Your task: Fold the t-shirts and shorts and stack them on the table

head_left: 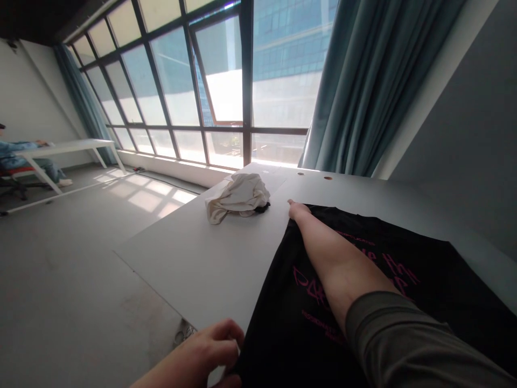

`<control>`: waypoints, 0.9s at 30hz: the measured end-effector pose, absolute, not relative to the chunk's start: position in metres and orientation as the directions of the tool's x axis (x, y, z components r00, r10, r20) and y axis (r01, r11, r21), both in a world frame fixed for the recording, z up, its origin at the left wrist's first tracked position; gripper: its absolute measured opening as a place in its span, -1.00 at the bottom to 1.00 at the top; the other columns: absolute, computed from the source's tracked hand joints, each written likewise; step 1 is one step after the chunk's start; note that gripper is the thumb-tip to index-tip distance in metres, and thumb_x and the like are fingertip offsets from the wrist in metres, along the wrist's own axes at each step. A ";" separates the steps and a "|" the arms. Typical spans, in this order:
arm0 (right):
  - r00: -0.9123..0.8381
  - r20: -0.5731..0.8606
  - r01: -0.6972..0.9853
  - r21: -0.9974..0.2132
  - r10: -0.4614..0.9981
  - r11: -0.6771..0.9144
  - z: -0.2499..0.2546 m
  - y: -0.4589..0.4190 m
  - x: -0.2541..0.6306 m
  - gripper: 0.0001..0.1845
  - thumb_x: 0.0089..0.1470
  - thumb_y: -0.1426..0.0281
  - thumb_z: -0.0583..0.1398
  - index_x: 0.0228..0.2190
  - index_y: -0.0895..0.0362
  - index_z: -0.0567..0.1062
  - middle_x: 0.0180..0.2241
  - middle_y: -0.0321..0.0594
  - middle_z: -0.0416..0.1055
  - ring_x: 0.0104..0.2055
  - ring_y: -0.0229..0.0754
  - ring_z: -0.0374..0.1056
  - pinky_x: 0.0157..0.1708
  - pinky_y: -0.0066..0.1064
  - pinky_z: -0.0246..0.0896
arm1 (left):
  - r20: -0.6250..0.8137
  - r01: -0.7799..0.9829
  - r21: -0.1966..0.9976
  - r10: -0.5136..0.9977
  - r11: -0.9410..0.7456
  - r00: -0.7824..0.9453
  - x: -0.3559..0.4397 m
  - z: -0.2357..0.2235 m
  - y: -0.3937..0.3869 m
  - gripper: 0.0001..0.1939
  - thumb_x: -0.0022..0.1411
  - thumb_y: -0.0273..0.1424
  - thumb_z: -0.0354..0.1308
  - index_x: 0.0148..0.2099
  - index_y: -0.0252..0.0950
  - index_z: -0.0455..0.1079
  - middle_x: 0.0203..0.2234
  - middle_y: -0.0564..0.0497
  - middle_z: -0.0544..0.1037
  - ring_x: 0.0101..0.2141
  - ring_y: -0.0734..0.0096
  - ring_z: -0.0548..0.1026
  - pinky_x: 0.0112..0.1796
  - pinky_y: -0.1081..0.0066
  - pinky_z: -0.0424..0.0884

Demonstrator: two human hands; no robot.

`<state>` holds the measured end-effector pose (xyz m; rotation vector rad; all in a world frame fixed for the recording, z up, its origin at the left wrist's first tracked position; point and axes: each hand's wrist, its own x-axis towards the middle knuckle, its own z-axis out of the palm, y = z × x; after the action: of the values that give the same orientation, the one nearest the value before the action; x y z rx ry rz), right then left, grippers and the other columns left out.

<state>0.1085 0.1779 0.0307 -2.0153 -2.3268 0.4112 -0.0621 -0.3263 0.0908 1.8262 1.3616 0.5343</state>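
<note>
A black T-shirt [274,334] with magenta lettering lies spread over the white table [181,258]. My right arm reaches across it, and my right hand [299,210] is closed on the shirt's far left corner. Low in the view, my left hand [216,347] has its fingers curled at the near part of the shirt's left edge, gripping the fabric. The shirt's bottom runs out of the picture, and my right forearm covers part of the print.
A crumpled off-white cloth [238,196] with a black bit under it sits farther back on the table. Behind stand windows and a blue-grey curtain [359,81]. At far left a person [20,153] sits at another white table [76,144].
</note>
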 end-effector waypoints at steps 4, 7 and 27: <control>-0.237 -0.065 0.935 -0.286 0.969 0.210 0.038 0.181 0.123 -0.54 0.36 0.15 0.22 0.17 0.11 0.46 0.21 -0.04 0.37 0.18 0.00 0.37 0.20 0.02 0.32 | -0.146 0.607 0.787 0.922 -0.112 0.359 -0.056 0.096 -0.328 -0.92 0.38 -0.33 0.13 -0.18 -0.16 0.44 -0.07 -0.02 0.48 -0.16 0.36 0.47 -0.05 0.46 0.44; -0.227 0.014 0.917 -0.334 0.974 0.219 0.047 0.184 0.146 -0.61 0.36 0.16 0.22 0.07 0.14 0.52 0.15 -0.06 0.44 0.13 -0.04 0.41 0.16 -0.03 0.35 | -0.123 0.587 0.797 0.914 -0.141 0.386 -0.048 0.104 -0.330 -0.93 0.38 -0.38 0.12 -0.21 -0.17 0.41 -0.08 -0.01 0.48 -0.16 0.39 0.48 -0.06 0.48 0.44; 0.050 0.040 0.953 -0.301 0.998 -0.035 0.027 0.139 0.360 -0.54 0.09 0.25 0.26 -0.01 0.14 0.65 0.02 0.01 0.56 0.08 0.03 0.47 0.09 -0.28 0.35 | 0.022 0.340 0.591 0.436 -0.731 0.900 0.102 0.105 -0.280 -0.81 0.33 -0.35 0.26 -0.33 -0.22 0.35 -0.30 0.06 0.53 -0.31 0.42 0.53 -0.18 0.48 0.47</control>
<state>0.3601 0.1387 0.0274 -2.0812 -1.9924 0.2647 0.1016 -0.2797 0.1049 2.4599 0.5556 0.2114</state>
